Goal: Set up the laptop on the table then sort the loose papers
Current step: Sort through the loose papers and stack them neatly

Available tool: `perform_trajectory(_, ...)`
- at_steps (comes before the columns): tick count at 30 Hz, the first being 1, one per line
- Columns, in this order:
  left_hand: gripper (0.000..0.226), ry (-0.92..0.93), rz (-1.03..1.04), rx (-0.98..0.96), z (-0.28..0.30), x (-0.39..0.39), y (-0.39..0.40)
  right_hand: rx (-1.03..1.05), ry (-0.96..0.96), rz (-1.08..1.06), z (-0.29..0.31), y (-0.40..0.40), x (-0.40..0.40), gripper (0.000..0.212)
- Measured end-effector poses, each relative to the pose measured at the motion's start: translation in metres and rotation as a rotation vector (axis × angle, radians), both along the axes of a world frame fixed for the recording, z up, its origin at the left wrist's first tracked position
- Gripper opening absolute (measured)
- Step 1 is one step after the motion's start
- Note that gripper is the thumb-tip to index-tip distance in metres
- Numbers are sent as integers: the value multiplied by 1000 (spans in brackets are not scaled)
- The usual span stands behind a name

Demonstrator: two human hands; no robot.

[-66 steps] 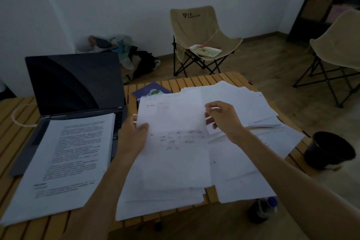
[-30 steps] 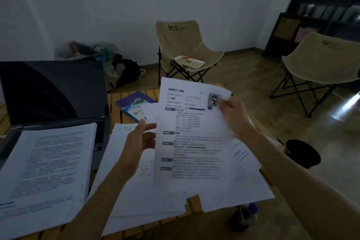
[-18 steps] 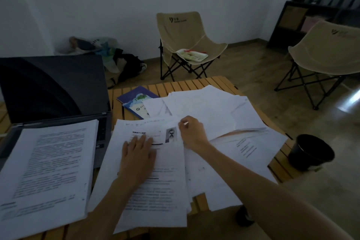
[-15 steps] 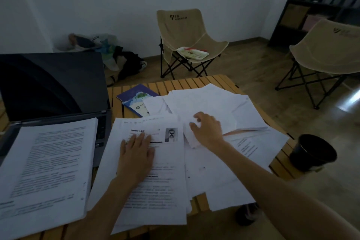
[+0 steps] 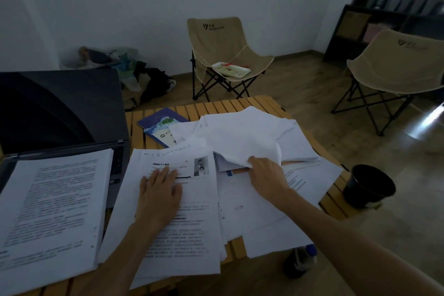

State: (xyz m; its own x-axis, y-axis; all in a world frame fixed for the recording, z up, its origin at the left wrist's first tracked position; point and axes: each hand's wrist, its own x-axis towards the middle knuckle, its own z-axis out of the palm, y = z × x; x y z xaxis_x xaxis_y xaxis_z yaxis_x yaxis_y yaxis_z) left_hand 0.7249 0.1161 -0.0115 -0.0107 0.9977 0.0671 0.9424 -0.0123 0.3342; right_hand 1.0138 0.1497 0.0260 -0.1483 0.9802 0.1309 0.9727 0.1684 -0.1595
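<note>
Pressing left hand point(image 5: 159, 193) flat; right hand point(image 5: 265, 175) seemingly pinches papers point(image 5: 249, 142).

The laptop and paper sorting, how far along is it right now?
Done: the laptop stands open on the table, though a printed stack covers its keyboard. In hand: the left hand presses flat on the photo sheet topping a started pile, while the right hand lifts a sheet's edge from the loose heap. Left: most of that heap is unsorted.
</note>
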Motion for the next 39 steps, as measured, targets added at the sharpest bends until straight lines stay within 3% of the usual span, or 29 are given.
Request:
perform_trajectory(3, 53, -20, 2, 10, 1, 0, -2, 24, 113, 47, 2, -3, 27, 54)
perform_trajectory(5, 53, -28, 4, 14, 2, 1, -2, 66, 37, 31, 2, 2, 45, 63)
perform_trajectory(8, 53, -23, 0, 19, 1, 1, -1, -13, 282, -234, 10, 16, 62, 50)
perform_trajectory(10, 53, -20, 4, 21, 1, 1, 0, -167, 442, -298, 17, 33, 69, 51)
perform_trajectory(12, 53, -8, 8, 19, 1, 1, 0, -270, 498, -297, 24, 47, 72, 53)
perform_trajectory(16, 53, 3, 11, 21, -1, 1, 1, -261, 648, -581, 36, 72, 72, 21)
perform_trajectory(18, 53, 1, 12, 27, 0, 1, 0, -326, 688, -619, 37, 75, 69, 18)
perform_trajectory(23, 54, 14, 11, 17, -1, 1, 0, -438, 640, -587, 37, 71, 55, 28)
perform_trajectory(27, 53, 10, 13, 20, -1, 1, 0, -393, 473, -549, 28, 58, 38, 29)
perform_trajectory(29, 53, 4, 13, 20, 0, 2, 0, -392, 541, -585, 23, 51, 34, 21)
perform_trajectory(34, 53, 17, 9, 24, 1, 2, -1, -287, 1022, -504, 67, 33, 39, 16)
perform_trajectory(39, 53, 10, 10, 23, -1, 2, 0, -195, 967, -164, 154, 7, 14, 12)
